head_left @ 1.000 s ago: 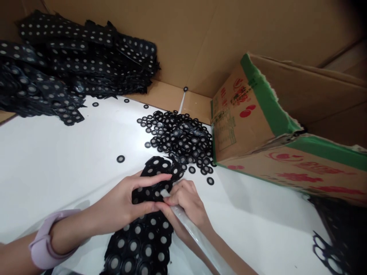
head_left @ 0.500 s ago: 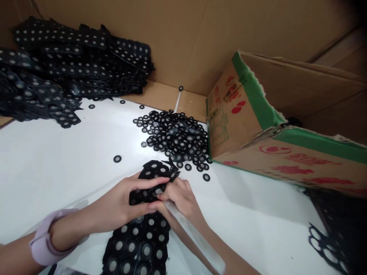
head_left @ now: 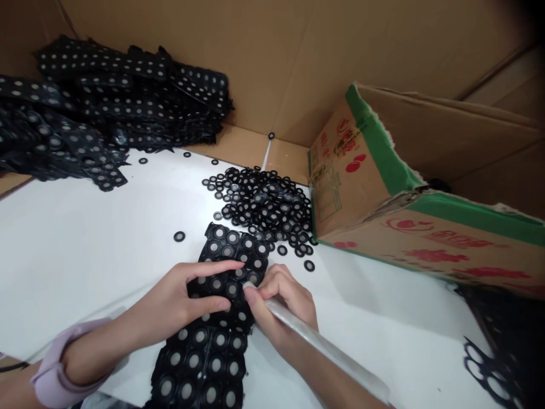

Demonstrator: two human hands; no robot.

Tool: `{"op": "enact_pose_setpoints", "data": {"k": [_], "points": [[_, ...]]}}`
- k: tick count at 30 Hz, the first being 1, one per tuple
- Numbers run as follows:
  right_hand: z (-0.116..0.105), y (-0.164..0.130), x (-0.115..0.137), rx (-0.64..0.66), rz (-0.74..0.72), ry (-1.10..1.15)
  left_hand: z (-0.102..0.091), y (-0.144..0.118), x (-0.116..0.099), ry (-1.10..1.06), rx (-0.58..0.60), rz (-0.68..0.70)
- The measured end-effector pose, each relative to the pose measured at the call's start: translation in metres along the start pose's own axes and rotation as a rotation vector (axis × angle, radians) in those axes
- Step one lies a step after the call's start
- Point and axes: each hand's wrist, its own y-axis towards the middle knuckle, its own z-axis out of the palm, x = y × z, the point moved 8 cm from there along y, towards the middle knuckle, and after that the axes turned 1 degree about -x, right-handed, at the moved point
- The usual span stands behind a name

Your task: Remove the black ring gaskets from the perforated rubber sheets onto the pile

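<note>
A long sheet of black rubber rings (head_left: 193,360) with pale grey centres runs up from the bottom edge, bent near its middle. My left hand (head_left: 183,295) holds the sheet from the left, thumb and forefinger apart on its top face; the other fingers are hidden beneath. My right hand (head_left: 289,298) is closed around a long, pale, translucent stick-like tool (head_left: 327,343). The tool's short end pokes out by the thumb at the sheet's right edge. Just beyond the sheet lies a heap of loose black rings (head_left: 268,199).
Stacked black ring sheets (head_left: 140,96) lie at the back left against a cardboard wall (head_left: 255,57). An open carton (head_left: 426,221) with green edges stands at the right. Below it is dark perforated scrap (head_left: 489,369). One loose ring (head_left: 179,236) lies on the white tabletop (head_left: 85,227).
The sheet's far end, folded and bunched before, now lies flatter and spread out. My right hand has drawn away from my left fingers to the right, still with the pale tool.
</note>
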Motion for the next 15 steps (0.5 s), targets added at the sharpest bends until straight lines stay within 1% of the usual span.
{"op": "enact_pose_setpoints", "data": {"k": [3, 6, 8, 12, 15], "points": [[0.003, -0.001, -0.003, 0.022, 0.036, 0.012, 0.001, -0.005, 0.003, 0.027, -0.069, -0.034], [0.005, -0.001, -0.001, 0.056, 0.03, 0.012, 0.005, -0.008, 0.006, 0.042, -0.098, -0.08], [0.002, 0.0, 0.005, 0.024, -0.018, 0.031, 0.005, -0.009, 0.006, 0.028, -0.111, -0.094], [-0.009, -0.001, 0.014, -0.095, -0.086, 0.097, 0.0, -0.009, 0.007, 0.01, -0.151, -0.105], [-0.006, -0.001, 0.02, -0.063, -0.148, 0.094, 0.0, -0.009, 0.008, 0.025, -0.113, -0.091]]}}
